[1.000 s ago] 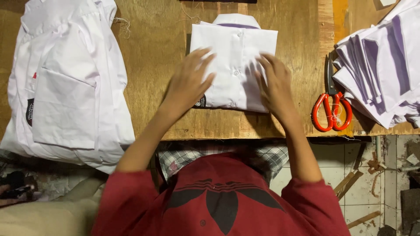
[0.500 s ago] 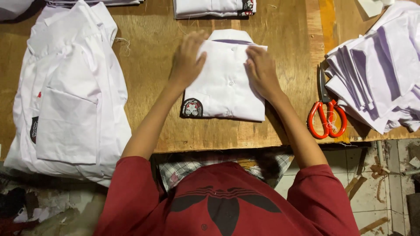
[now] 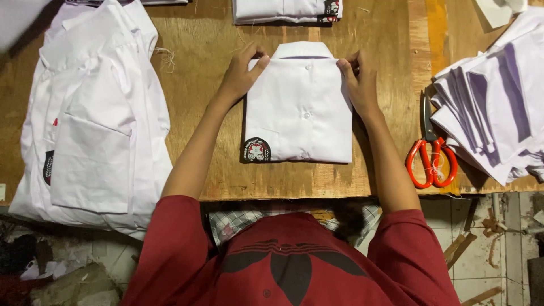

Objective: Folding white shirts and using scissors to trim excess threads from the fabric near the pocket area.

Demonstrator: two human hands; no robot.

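The folded white shirt (image 3: 298,110) lies flat on the wooden bench (image 3: 204,51), close to the near edge of the bench and directly in front of the person in the red top (image 3: 289,263). Its round embroidered patch (image 3: 256,150) sits at the near left corner of the shirt, and the collar (image 3: 301,51) is at the far end. The left hand (image 3: 241,73) holds the far left corner of the shirt, with the fingers closed in a pinch on the cloth just under the collar; the right hand (image 3: 357,79) does the same on the far right corner, its fingers also pinched on the fabric. To do this step well, I think both hands should pull with equal, gentle tension, so that the shoulder line stays straight and the collar stays centred above the button row. The side edges should remain parallel and the near hem should not lift. To the right of the shirt lie orange-handled scissors (image 3: 432,156), and beyond them a fanned stack of white pieces (image 3: 493,107). To the left of the shirt is a pile of unfolded white shirts (image 3: 96,124). Past the collar, at the far edge of the bench, another folded shirt (image 3: 286,11) rests.
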